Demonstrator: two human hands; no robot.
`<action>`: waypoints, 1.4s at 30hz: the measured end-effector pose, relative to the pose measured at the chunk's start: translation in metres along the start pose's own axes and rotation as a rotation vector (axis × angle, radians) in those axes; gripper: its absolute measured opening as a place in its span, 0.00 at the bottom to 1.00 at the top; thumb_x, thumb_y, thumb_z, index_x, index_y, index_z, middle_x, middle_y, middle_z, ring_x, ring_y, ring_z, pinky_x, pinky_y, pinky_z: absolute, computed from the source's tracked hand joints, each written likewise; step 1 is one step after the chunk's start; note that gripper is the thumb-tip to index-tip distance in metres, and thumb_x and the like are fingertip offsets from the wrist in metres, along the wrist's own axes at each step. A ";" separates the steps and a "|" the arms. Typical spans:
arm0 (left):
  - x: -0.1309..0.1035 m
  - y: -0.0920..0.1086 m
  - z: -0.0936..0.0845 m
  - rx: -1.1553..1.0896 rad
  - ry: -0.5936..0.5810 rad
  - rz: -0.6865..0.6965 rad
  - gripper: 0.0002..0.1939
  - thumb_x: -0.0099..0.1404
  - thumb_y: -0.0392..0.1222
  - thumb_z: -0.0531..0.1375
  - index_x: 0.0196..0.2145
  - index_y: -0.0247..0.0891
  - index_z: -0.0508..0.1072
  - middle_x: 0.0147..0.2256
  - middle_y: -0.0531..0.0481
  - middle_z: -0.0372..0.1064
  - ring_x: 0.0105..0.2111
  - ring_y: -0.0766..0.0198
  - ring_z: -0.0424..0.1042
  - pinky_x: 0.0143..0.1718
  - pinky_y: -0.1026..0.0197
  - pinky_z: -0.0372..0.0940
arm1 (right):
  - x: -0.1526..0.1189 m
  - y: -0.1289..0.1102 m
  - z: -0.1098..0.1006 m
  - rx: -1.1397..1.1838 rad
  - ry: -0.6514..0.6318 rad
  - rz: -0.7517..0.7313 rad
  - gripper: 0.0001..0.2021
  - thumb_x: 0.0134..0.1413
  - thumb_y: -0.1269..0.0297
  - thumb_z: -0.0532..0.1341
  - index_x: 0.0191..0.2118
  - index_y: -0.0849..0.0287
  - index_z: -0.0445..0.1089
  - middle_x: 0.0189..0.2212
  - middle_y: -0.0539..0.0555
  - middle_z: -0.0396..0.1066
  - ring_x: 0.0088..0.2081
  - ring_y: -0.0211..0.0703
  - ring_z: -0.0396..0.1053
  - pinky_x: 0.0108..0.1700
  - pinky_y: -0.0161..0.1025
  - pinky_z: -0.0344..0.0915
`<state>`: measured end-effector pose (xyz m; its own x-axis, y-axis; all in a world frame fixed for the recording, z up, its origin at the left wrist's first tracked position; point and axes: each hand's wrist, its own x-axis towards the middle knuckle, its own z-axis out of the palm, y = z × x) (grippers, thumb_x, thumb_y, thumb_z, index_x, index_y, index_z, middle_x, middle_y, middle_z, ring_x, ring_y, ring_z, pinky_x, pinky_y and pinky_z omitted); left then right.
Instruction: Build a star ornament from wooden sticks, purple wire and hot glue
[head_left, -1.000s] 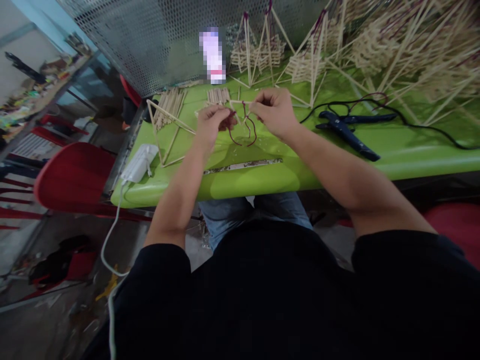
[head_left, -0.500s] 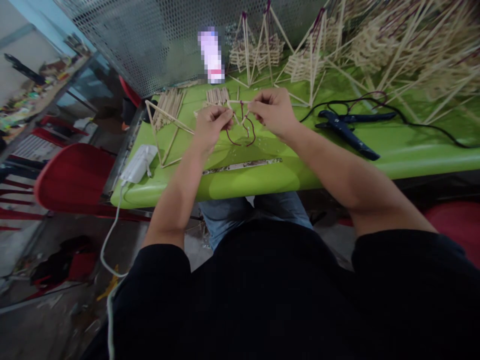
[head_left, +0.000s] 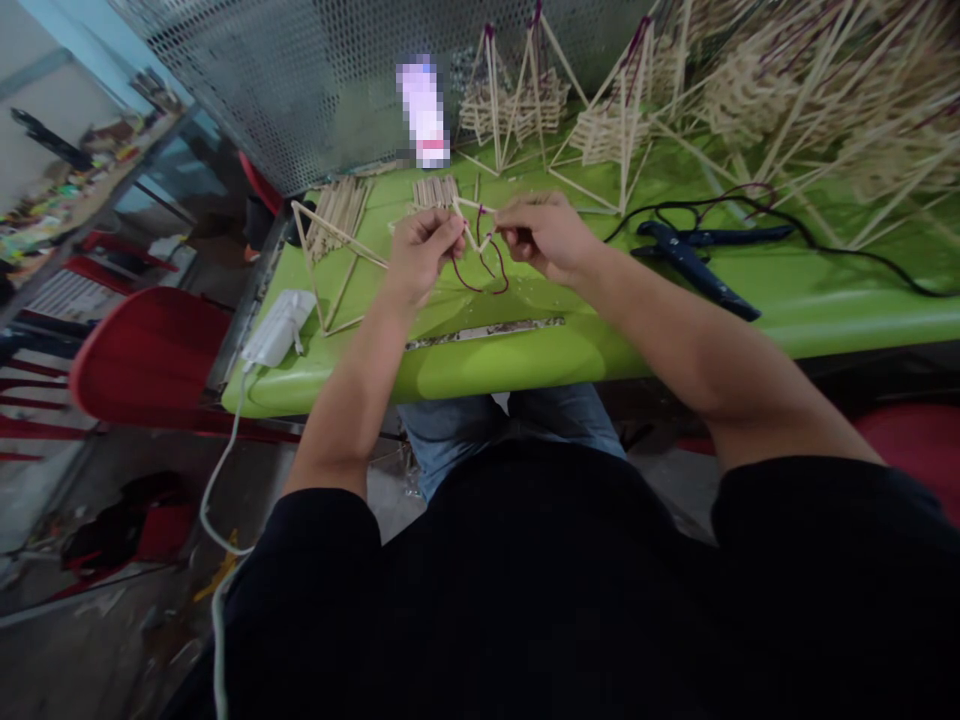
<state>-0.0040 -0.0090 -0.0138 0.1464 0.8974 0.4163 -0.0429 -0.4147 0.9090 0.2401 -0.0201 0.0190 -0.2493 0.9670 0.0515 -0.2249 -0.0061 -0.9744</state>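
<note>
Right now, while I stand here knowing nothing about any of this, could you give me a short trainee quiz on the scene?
1. True or false: a dark red cord curves between the left hand and the right hand.

2. Where is the dark blue tool?
A) On the floor
B) On the table, to the right of the right hand
C) To the left of the left hand

3. Fill the gap: both hands are above a lime ____ tabletop.

Key: 1. True. 2. B. 3. Green.
</note>
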 end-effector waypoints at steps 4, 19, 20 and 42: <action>0.000 -0.006 0.001 -0.051 -0.051 0.041 0.27 0.73 0.70 0.82 0.36 0.46 0.83 0.30 0.55 0.74 0.31 0.66 0.75 0.37 0.58 0.74 | -0.003 -0.002 0.000 0.146 -0.126 0.176 0.20 0.69 0.73 0.77 0.28 0.56 0.71 0.22 0.46 0.65 0.21 0.30 0.52 0.20 0.28 0.54; 0.001 -0.006 0.002 -0.121 0.023 -0.019 0.26 0.73 0.69 0.83 0.41 0.44 0.86 0.35 0.52 0.78 0.35 0.63 0.82 0.41 0.57 0.79 | 0.000 0.006 0.000 0.006 -0.089 -0.132 0.21 0.66 0.60 0.82 0.27 0.54 0.74 0.23 0.49 0.69 0.24 0.36 0.57 0.23 0.36 0.53; 0.001 -0.006 0.001 -0.122 0.020 -0.020 0.27 0.74 0.71 0.81 0.43 0.45 0.87 0.36 0.51 0.79 0.36 0.62 0.83 0.42 0.57 0.79 | 0.001 0.007 0.000 -0.030 -0.061 -0.182 0.23 0.66 0.54 0.83 0.27 0.53 0.74 0.23 0.50 0.69 0.25 0.37 0.57 0.23 0.37 0.54; 0.001 0.004 0.009 0.098 0.122 0.187 0.30 0.71 0.77 0.80 0.52 0.55 0.81 0.35 0.54 0.82 0.30 0.59 0.78 0.33 0.56 0.75 | 0.001 0.031 -0.014 -1.383 0.183 -0.981 0.30 0.95 0.47 0.48 0.60 0.51 0.89 0.50 0.58 0.87 0.42 0.51 0.77 0.46 0.52 0.70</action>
<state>0.0044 -0.0116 -0.0099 0.0239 0.8124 0.5826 0.0391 -0.5831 0.8115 0.2464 -0.0160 -0.0145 -0.4003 0.4877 0.7758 0.7324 0.6791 -0.0489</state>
